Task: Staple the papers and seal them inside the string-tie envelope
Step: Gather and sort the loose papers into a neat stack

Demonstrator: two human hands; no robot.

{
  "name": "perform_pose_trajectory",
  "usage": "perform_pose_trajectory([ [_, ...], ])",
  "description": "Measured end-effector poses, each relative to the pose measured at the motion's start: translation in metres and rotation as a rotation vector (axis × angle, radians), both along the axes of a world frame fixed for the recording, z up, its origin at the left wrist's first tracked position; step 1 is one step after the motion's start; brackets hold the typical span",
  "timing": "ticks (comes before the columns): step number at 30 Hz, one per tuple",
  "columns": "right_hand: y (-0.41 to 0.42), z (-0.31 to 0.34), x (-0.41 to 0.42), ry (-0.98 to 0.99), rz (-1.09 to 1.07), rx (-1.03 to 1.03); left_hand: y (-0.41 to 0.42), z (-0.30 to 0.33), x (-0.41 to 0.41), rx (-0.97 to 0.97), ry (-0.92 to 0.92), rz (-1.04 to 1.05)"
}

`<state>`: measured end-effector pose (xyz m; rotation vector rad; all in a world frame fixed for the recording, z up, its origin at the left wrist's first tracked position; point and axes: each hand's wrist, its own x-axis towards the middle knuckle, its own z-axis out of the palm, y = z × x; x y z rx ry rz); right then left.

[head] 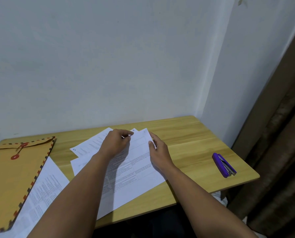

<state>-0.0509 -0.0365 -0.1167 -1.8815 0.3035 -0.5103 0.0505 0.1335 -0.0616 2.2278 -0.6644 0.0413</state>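
Several white printed papers (134,176) lie fanned out in the middle of the wooden table (191,134). My left hand (116,141) pinches the far top corner of the top sheet. My right hand (158,150) grips the right edge of the same sheets, thumb on top. A tan string-tie envelope (13,170) with a red button closure and a checkered border lies at the left, tied shut. A purple stapler (224,164) rests on the table at the right, apart from both hands.
Another printed sheet (45,188) pokes out from under the envelope at the front left. The table stands against a pale wall (109,66). A brown curtain (280,134) hangs at the right, past the table's edge.
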Motion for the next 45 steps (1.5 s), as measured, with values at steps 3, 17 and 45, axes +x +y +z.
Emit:
perform_pose_trajectory([
  [3, 0.001, 0.000, 0.001, 0.005, 0.008, -0.023, 0.000, -0.001, 0.001, -0.010, 0.011, 0.005],
  [17, 0.000, -0.002, -0.003, -0.036, 0.040, -0.116, 0.002, -0.004, 0.002, 0.064, -0.078, -0.019],
  [45, -0.002, -0.011, 0.000, -0.050, 0.048, 0.087, 0.033, 0.005, -0.002, 0.212, -0.141, -0.004],
])
